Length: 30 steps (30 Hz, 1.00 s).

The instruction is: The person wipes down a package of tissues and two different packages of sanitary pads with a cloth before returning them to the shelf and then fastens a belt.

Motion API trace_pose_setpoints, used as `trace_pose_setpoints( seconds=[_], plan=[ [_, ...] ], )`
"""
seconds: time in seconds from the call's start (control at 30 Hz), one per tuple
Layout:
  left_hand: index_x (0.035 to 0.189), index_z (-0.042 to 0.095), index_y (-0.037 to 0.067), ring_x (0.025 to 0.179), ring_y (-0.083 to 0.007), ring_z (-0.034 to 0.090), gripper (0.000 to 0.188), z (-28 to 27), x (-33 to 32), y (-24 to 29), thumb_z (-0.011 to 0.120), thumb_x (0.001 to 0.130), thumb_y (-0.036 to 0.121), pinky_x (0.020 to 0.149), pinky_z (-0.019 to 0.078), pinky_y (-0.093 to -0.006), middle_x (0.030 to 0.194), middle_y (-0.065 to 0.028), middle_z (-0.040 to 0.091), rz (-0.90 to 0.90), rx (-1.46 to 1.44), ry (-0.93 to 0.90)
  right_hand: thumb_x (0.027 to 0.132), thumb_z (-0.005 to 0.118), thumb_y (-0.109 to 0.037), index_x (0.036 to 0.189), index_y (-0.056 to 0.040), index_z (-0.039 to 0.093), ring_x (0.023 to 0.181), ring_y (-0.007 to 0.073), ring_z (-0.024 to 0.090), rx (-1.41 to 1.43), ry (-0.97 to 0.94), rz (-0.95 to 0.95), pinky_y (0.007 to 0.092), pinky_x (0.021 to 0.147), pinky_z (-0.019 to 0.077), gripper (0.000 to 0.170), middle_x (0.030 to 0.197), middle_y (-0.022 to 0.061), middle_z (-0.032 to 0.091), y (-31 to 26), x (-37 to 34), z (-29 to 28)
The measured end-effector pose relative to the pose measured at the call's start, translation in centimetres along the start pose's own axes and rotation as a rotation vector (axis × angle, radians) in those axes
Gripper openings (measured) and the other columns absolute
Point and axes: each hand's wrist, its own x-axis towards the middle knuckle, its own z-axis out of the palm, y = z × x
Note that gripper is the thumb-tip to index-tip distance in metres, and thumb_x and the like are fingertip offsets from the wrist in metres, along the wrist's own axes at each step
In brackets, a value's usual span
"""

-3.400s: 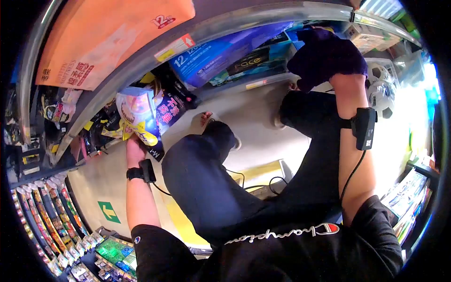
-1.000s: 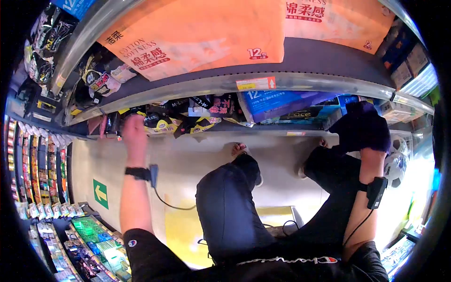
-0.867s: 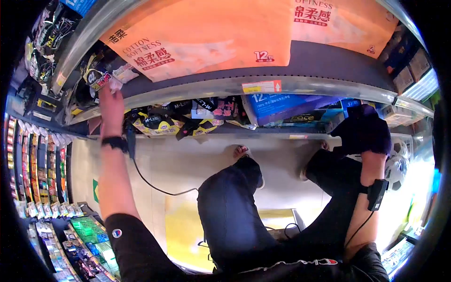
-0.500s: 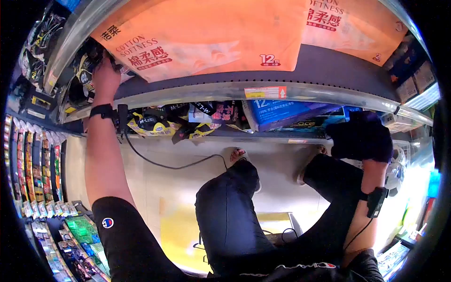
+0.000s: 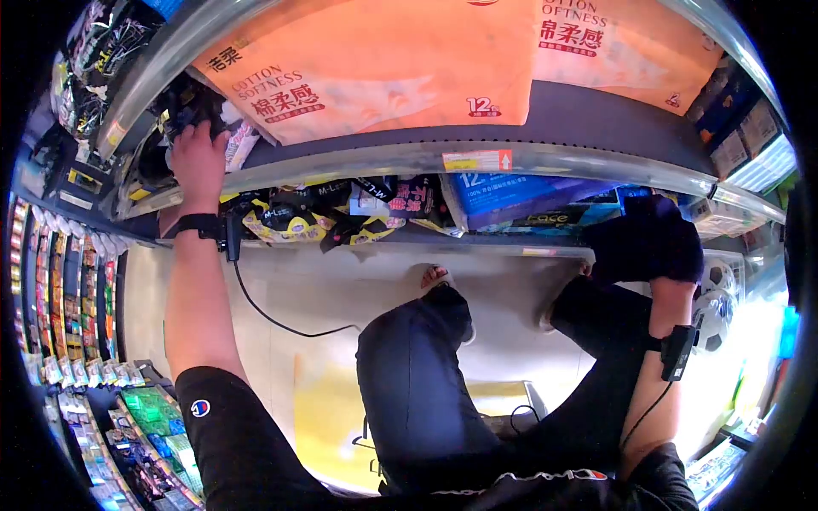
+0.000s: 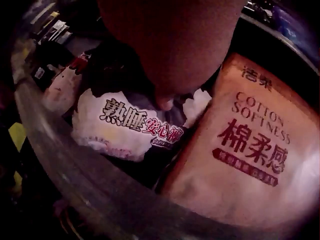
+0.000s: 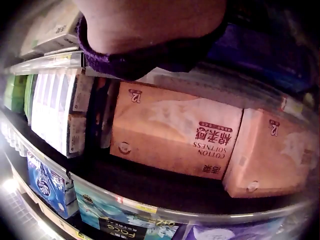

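Note:
My left hand (image 5: 198, 159) reaches over the upper shelf's left end, its fingers spread on a soft black-and-white pack (image 6: 120, 122) of sanitary pants. In the left wrist view the thumb presses into the pack's plastic, while the other fingers are hidden behind the hand. An orange tissue pack (image 5: 375, 81) lies right beside it. My right hand (image 5: 648, 243) is covered by a dark purple fuzzy cloth (image 7: 127, 62) that hides its fingers, so I cannot tell how they lie. It sits at the lower shelf's right side, near a dark-blue Face tissue pack (image 5: 554, 215).
A transparent shelf lip (image 5: 358, 175) with price tags runs across the front. Below it stand black-and-yellow packs (image 5: 290, 217) and a blue tissue pack (image 5: 503, 194). Footballs (image 5: 714, 319) in a clear container lie right. My knee (image 5: 409, 358) is between the arms.
My left hand, earlier at a pastel pack by the lower shelf, has risen to the upper shelf and drawn back slightly over the black-and-white pack. The right hand stays inside its cloth.

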Motion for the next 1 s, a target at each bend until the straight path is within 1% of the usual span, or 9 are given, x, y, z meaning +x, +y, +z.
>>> trace_pose_setpoints(
  seconds=[0.3, 0.4, 0.53, 0.73, 0.77, 0.8, 0.83, 0.87, 1.0],
  plan=[
    [0.089, 0.059, -0.005, 0.081, -0.0396, 0.059, 0.039, -7.8, -3.4, -3.0, 0.069, 0.086, 0.033, 0.072, 0.0460, -0.0436, 0.089, -0.0219, 0.064, -0.297, -0.383, 0.047, 0.083, 0.062, -0.030, 0.101, -0.0105, 0.067, 0.090, 0.0332, 0.063, 0.142, 0.079, -0.010, 0.0433, 0.078, 0.0512, 0.026, 0.099, 0.0123, 0.067, -0.4, 0.1, -2.2],
    [0.081, 0.057, -0.003, 0.068, -0.0170, 0.051, 0.032, -10.4, -8.1, -4.0, 0.070, 0.088, 0.025, 0.065, 0.0421, -0.0332, 0.073, -0.0096, 0.058, -0.511, -0.516, -0.019, 0.085, 0.061, -0.024, 0.116, -0.0057, 0.064, 0.108, 0.0328, 0.060, 0.136, -0.133, -0.019, 0.0406, 0.093, 0.0480, 0.036, 0.116, 0.0149, 0.064, -1.0, 0.6, -4.4],
    [0.083, 0.059, -0.002, 0.075, -0.0094, 0.047, 0.020, -13.9, -14.5, 0.4, 0.068, 0.089, 0.015, 0.068, 0.0403, -0.0258, 0.080, 0.0002, 0.057, -0.609, -1.161, -0.112, 0.086, 0.060, -0.020, 0.125, -0.0027, 0.056, 0.117, 0.0332, 0.054, 0.324, -0.017, -0.093, 0.0392, 0.100, 0.0434, 0.043, 0.125, 0.0171, 0.058, -2.6, -0.4, -4.8],
    [0.092, 0.060, -0.001, 0.071, -0.0079, 0.046, 0.015, -20.3, -16.3, 15.5, 0.070, 0.086, 0.010, 0.066, 0.0416, -0.0249, 0.080, 0.0016, 0.056, -0.342, -1.417, -0.479, 0.087, 0.058, -0.015, 0.138, 0.0017, 0.045, 0.129, 0.0338, 0.047, 1.200, -0.395, -0.169, 0.0371, 0.109, 0.0366, 0.055, 0.138, 0.0204, 0.050, -9.8, -1.7, -0.7],
    [0.091, 0.060, 0.000, 0.070, -0.0090, 0.047, 0.016, -20.4, -16.2, 18.1, 0.071, 0.085, 0.010, 0.065, 0.0421, -0.0259, 0.078, 0.0001, 0.056, -0.267, -1.400, -0.508, 0.088, 0.055, -0.006, 0.150, 0.0060, 0.019, 0.140, 0.0349, 0.033, 1.826, -0.437, -0.015, 0.0355, 0.117, 0.0241, 0.073, 0.152, 0.0233, 0.030, -11.1, -2.6, 0.8],
    [0.091, 0.060, 0.000, 0.069, -0.0101, 0.048, 0.017, -20.6, -16.0, 20.6, 0.071, 0.084, 0.011, 0.064, 0.0426, -0.0269, 0.076, -0.0014, 0.056, -0.189, -1.381, -0.536, 0.087, 0.059, -0.007, 0.151, 0.0064, 0.011, 0.139, 0.0385, 0.033, 1.770, -0.436, -0.096, 0.0429, 0.115, 0.0262, 0.082, 0.152, 0.0280, 0.026, -11.6, -2.9, -1.3],
    [0.088, 0.057, -0.001, 0.066, -0.0128, 0.047, 0.021, -21.3, -15.6, 22.7, 0.072, 0.084, 0.013, 0.063, 0.0425, -0.0287, 0.072, -0.0047, 0.053, -0.044, -1.331, -0.509, 0.075, 0.075, -0.022, 0.149, 0.0108, 0.012, 0.138, 0.0459, 0.031, 1.024, -0.146, -0.422, 0.0526, 0.109, 0.0324, 0.103, 0.149, 0.0368, 0.023, -10.9, -3.2, -2.1],
    [0.085, 0.054, 0.000, 0.065, -0.0137, 0.046, 0.024, -20.2, -15.4, 24.3, 0.072, 0.084, 0.015, 0.061, 0.0420, -0.0298, 0.071, -0.0062, 0.052, 0.046, -1.255, -0.474, 0.043, 0.094, -0.036, 0.146, 0.0124, 0.017, 0.130, 0.0422, 0.041, 0.697, 0.010, -0.472, 0.0474, 0.109, 0.0341, 0.137, 0.140, 0.0308, 0.038, -10.6, -2.9, -2.5],
    [0.084, 0.052, 0.000, 0.064, -0.0129, 0.045, 0.027, -20.6, -14.7, 28.1, 0.073, 0.085, 0.018, 0.060, 0.0412, -0.0294, 0.069, -0.0044, 0.051, 0.109, -1.349, -0.541, 0.035, 0.093, -0.033, 0.137, 0.0138, 0.037, 0.127, 0.0461, 0.042, 0.527, -0.171, -0.471, 0.0462, 0.105, 0.0377, 0.125, 0.138, 0.0347, 0.038, -7.0, -1.1, -5.0]
  ],
)
